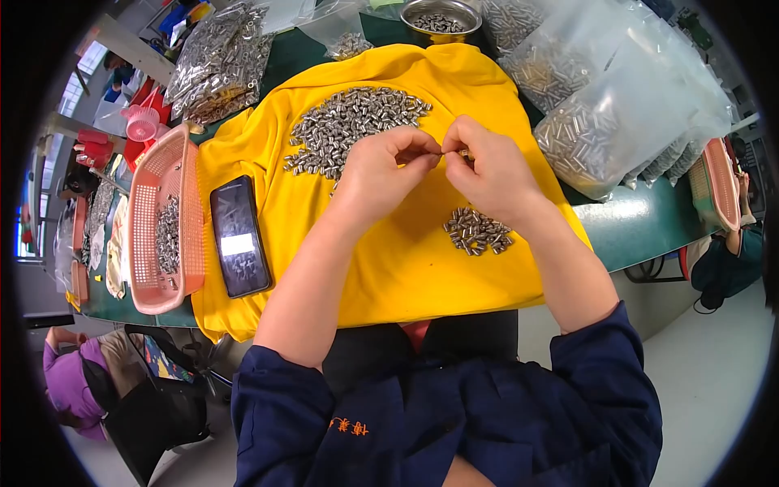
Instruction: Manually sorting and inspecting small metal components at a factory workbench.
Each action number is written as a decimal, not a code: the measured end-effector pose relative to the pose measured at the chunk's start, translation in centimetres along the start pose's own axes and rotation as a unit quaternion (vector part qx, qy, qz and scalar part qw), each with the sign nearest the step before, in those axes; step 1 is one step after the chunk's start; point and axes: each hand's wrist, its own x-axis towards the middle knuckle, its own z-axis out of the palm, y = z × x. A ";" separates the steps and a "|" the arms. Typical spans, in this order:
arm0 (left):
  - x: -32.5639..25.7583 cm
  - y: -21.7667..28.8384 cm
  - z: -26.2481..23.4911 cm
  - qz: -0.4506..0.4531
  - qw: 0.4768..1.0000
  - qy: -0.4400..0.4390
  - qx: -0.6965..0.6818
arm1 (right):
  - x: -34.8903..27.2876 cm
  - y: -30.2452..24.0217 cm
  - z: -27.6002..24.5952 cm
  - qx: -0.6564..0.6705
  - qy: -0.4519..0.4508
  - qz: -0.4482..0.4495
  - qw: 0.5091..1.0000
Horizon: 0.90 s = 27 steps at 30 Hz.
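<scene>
My left hand and my right hand meet over a yellow cloth, thumbs and forefingers pinched together at the fingertips. Whatever small piece sits between them is too small and covered to make out. A glint of metal shows under the right fingers. Beyond the left hand spreads a large heap of small silver metal cylinders. Just below the right hand lies a smaller pile of similar cylinders.
Left of the cloth's middle lies a black phone, beside a pink basket with metal parts. Clear bags of metal parts stand at right, more bagged parts at far left. A steel bowl sits behind. Another person sits at lower left.
</scene>
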 end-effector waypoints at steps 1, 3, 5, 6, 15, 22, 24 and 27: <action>0.0 0.1 0.0 0.000 1.000 0.000 -0.001 | 0.0 0.2 0.1 -0.001 0.000 0.000 1.000; -0.1 0.3 -0.1 0.005 0.999 -0.010 0.047 | 0.0 0.7 0.3 0.014 0.022 -0.034 0.999; 0.1 -0.4 -1.0 -0.035 0.999 -0.020 -0.032 | 0.3 1.1 -0.4 0.072 0.042 -0.015 0.996; 0.2 -0.7 -1.5 -0.075 0.990 -0.031 -0.111 | 0.4 1.3 -0.6 0.129 0.062 0.006 0.990; -0.1 -0.8 -0.1 -0.012 0.998 0.005 0.064 | 0.3 0.3 -0.8 0.114 0.057 -0.002 0.992; 0.0 -0.5 -0.4 -0.089 0.955 -0.007 -0.284 | 0.2 0.4 -0.5 0.156 0.033 -0.017 0.987; 0.0 -0.5 -0.3 -0.115 0.919 -0.027 -0.376 | 0.2 0.3 -0.6 0.172 0.025 -0.008 0.985; -0.1 -0.3 -0.2 -0.123 0.904 -0.041 -0.408 | 0.2 0.1 -0.6 0.202 0.013 0.001 0.979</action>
